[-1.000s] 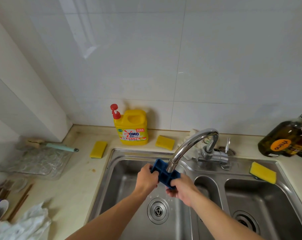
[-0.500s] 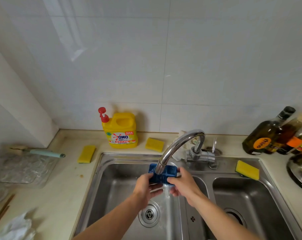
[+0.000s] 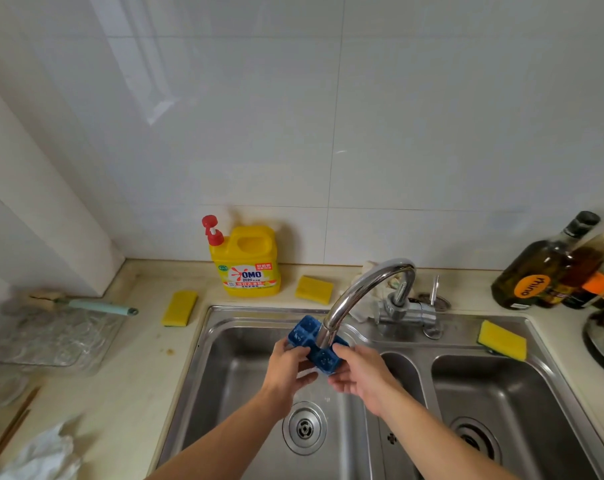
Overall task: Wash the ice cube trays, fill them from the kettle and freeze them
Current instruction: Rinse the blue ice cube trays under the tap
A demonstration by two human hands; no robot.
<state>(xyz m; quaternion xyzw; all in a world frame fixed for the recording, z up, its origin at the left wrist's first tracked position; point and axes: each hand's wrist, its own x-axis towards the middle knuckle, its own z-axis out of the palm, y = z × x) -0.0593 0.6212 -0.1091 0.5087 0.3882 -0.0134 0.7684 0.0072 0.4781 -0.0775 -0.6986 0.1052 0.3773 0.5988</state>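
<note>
The left hand (image 3: 286,368) grips the near left edge of the blue ice cube tray (image 3: 305,336), thumb on top and fingers curled beneath; the right hand (image 3: 359,372) grips the tray's near right end, fingers wrapped under it and thumb at the rim; the tray is held between both hands, tilted, cavities facing up, just under the mouth of the chrome tap (image 3: 362,289) and above the left basin (image 3: 231,362) of the steel double sink; the spout crosses in front of the tray and hides part of it; whether water is running cannot be told. Below the hands lies the left basin's round drain (image 3: 304,427); the right basin (image 3: 494,386) is just beside it, with a yellow sponge (image 3: 502,340) on the sink's back ledge. Behind the sink, against the white tiled wall, stands a yellow detergent bottle (image 3: 248,265) with a red pump; a second yellow sponge (image 3: 313,289) lies to its right and a third (image 3: 180,307) to its left on the beige counter (image 3: 120,375). Farther left a brush with a mint handle (image 3: 96,306) rests on a clear plastic tray (image 3: 51,337); dark oil bottles (image 3: 535,271) stand at the far right.
</note>
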